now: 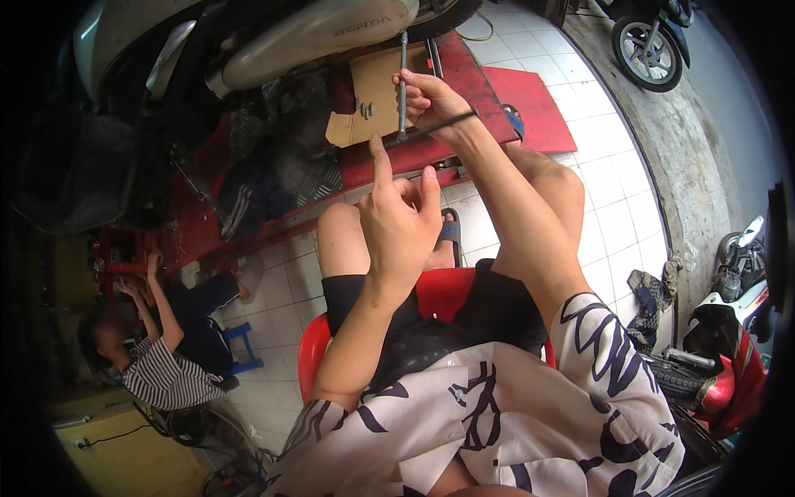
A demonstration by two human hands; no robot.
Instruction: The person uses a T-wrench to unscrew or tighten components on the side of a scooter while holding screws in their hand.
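Observation:
My right hand [432,99] grips a long, thin metal rod [403,62] between thumb and fingers. The rod stands nearly upright in the picture, its lower end thicker and its upper end near the silver exhaust muffler [310,45] of a motorbike. I cannot tell whether rod and muffler touch. Lower and to the left, my left hand [399,224] is empty, with the index finger stretched out and the thumb apart. Beyond the hands, a cardboard sheet [344,128] lies on the red lift platform [489,112]. A few small metal parts [366,109] rest on the cardboard.
Another person [166,356] in a striped shirt works at the platform's far left end, by a blue stool [242,348]. I sit on a red plastic chair [315,348]. Parked motorbikes [650,50] stand to the right. A dark cloth [648,302] lies on the white tiles.

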